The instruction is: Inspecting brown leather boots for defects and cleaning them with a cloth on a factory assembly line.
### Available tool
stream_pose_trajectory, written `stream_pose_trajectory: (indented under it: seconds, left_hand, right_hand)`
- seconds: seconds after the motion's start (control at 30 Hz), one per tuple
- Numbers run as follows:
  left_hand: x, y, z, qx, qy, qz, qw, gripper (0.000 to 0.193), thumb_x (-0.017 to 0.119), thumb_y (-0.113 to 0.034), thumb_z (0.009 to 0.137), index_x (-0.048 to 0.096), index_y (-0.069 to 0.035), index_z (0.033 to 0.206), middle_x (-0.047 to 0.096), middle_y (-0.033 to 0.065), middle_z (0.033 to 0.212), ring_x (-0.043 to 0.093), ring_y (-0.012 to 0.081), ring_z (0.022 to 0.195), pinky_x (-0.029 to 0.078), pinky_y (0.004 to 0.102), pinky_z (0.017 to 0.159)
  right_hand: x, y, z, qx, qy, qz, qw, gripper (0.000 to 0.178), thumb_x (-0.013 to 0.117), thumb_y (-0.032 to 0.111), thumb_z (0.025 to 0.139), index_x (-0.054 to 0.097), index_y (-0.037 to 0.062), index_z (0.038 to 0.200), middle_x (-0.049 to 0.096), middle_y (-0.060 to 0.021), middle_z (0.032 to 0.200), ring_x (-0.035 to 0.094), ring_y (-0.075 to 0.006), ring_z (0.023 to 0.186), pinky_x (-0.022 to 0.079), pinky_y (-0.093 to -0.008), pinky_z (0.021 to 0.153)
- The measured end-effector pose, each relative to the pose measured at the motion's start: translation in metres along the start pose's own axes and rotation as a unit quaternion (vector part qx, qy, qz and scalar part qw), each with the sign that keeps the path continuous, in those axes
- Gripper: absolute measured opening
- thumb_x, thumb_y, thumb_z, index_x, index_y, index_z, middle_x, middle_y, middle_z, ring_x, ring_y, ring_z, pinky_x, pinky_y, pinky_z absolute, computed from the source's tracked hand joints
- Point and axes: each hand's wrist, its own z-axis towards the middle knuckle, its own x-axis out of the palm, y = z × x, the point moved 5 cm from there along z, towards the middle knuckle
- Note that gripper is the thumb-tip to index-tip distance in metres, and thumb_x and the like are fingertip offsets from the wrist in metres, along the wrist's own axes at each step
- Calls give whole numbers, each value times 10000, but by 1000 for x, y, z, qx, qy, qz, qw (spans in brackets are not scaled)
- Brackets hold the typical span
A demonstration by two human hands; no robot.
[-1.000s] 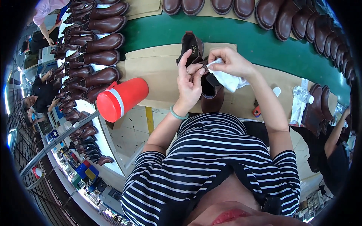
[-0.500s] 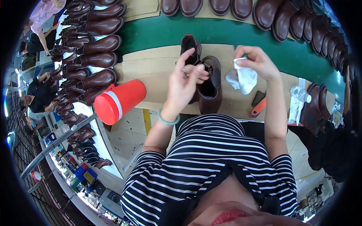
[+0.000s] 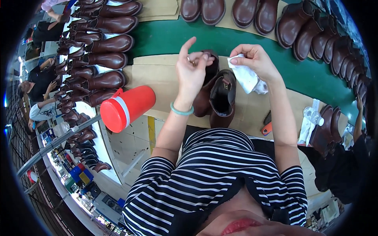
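Observation:
Above the workbench, my left hand (image 3: 191, 70) has its index finger raised while thumb and other fingers are pinched together; whatever is in the pinch, if anything, is too small to make out. A jade-green bangle circles that wrist. To the right, my right hand (image 3: 256, 63) grips a crumpled white cloth (image 3: 246, 78) between thumb and fingers. Below and between the hands stand two dark brown ankle boots, the right boot (image 3: 223, 96) with its dark opening facing up and the left boot (image 3: 202, 104) partly hidden behind my left hand. Neither hand visibly grips a boot.
A red jug (image 3: 134, 108) lies at the left on cardboard (image 3: 153, 74) covering the green bench (image 3: 157, 37). Brown boots line the left, far and right sides. An orange-handled brush (image 3: 267, 128) and plastic bottle (image 3: 313, 116) lie right. Other people work nearby.
My right hand has moved left with the cloth, closer to my left hand. My left hand stays pinched with its index finger up. The view has shifted slightly.

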Motion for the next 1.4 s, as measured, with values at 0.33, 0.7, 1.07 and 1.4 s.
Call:
stream_pose_trajectory:
  seconds: [0.33, 0.7, 1.07, 1.4]
  left_hand:
    - [-1, -13, -22, 66, 38, 48, 996, 618, 496, 110, 902, 245, -1, 1456, 665, 174, 971, 665, 187, 900, 559, 290, 833]
    - [-7, -9, -29, 94, 49, 73, 992, 695, 490, 109, 909, 147, -25, 1499, 671, 130, 954, 657, 162, 882, 538, 282, 839]
    - [-3, -3, -16, 75, 69, -7, 995, 686, 512, 85, 899, 155, 13, 1480, 660, 170, 932, 681, 240, 836, 575, 336, 784]
    - [-54, -32, -47, 115, 1, 15, 993, 228, 501, -162, 988, 560, 53, 943, 649, 175, 888, 678, 292, 828, 567, 380, 785]
  right_hand:
    - [43, 18, 59, -30, 133, -100, 986, 145, 695, 103, 800, 643, -11, 873, 648, -21, 782, 587, -57, 734, 461, -211, 655]
    - [47, 17, 54, 5, 137, -53, 989, 154, 716, 123, 763, 650, 10, 844, 641, -10, 739, 574, -47, 634, 433, -200, 551]
    - [27, 12, 38, -11, 142, -125, 982, 161, 707, 137, 756, 666, 14, 850, 622, 20, 706, 537, -37, 608, 402, -204, 530]
    - [-49, -42, -214, -126, -42, 255, 958, 194, 612, 132, 865, 471, 4, 829, 592, -190, 905, 685, -270, 780, 610, -344, 633]
